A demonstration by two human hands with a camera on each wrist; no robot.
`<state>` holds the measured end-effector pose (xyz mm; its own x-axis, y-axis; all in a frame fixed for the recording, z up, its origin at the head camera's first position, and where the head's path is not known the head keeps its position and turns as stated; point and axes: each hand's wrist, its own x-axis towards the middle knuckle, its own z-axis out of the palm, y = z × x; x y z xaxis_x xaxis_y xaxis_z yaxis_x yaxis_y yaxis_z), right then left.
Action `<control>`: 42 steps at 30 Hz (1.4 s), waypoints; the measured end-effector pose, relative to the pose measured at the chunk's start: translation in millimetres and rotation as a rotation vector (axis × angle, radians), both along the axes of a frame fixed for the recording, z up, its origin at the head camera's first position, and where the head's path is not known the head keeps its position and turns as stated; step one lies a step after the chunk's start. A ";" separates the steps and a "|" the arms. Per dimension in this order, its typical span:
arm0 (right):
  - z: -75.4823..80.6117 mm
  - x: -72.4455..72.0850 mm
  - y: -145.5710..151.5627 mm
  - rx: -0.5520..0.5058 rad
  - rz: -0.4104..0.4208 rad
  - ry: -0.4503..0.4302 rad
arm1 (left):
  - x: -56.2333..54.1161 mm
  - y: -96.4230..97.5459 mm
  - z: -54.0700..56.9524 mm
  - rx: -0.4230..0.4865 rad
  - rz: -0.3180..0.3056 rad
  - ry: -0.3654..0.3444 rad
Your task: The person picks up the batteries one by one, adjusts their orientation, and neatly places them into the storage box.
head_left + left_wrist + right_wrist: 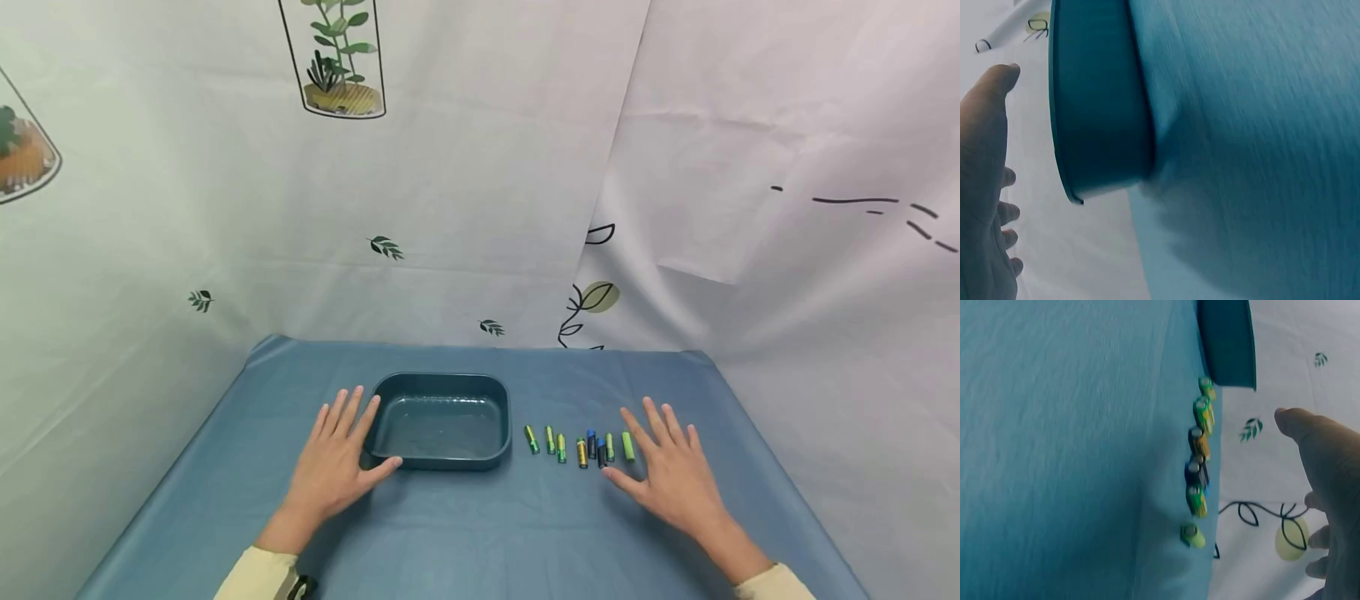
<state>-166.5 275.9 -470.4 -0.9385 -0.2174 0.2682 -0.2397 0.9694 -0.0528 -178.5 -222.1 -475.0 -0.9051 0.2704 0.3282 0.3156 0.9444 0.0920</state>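
Note:
A dark teal rectangular tray (450, 463) with raised walls stands on the blue cloth, its inside bare. My left hand (333, 467) is spread over the tray's left side, fingers straight, holding nothing; the left wrist view shows the tray wall (1100, 94) beside the thumb. Right of the tray lie several small batteries, among them a green battery (627, 446), a yellow-and-black battery (582, 453) and a dark blue battery (592, 444). Just right of them hovers my right hand (671, 475), fingers spread and nothing held. In the right wrist view the batteries (1197, 444) form a loose row.
Blue cloth (480, 542) covers the table. Behind it and at both sides hang pale fabric sheets (480, 183) printed with leaves and plant jars. The table's back edge (525, 348) meets the rear sheet.

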 end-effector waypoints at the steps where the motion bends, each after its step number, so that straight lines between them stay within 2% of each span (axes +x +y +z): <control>1: 0.4 -0.6 2.8 -0.004 0.006 -0.004 | -1.0 -2.2 -0.1 0.011 0.000 -0.013; 11: -8.5 -7.8 29.0 -0.043 0.084 -0.065 | -9.4 -21.6 -8.0 0.189 0.021 -0.112; 16: -15.9 -13.9 39.6 -0.109 0.112 -0.058 | -12.0 -25.0 -15.3 0.272 0.023 -0.170; 25: -24.4 -26.2 50.7 -0.220 0.118 -0.107 | -17.7 -28.5 -28.9 0.384 0.029 -0.245; 35: -41.2 -45.3 60.9 -0.364 0.136 -0.173 | -18.3 -29.0 -30.8 0.451 0.035 -0.282; 42: -50.2 -52.6 66.9 -0.414 0.172 -0.200 | -20.9 -28.0 -31.2 0.479 0.030 -0.281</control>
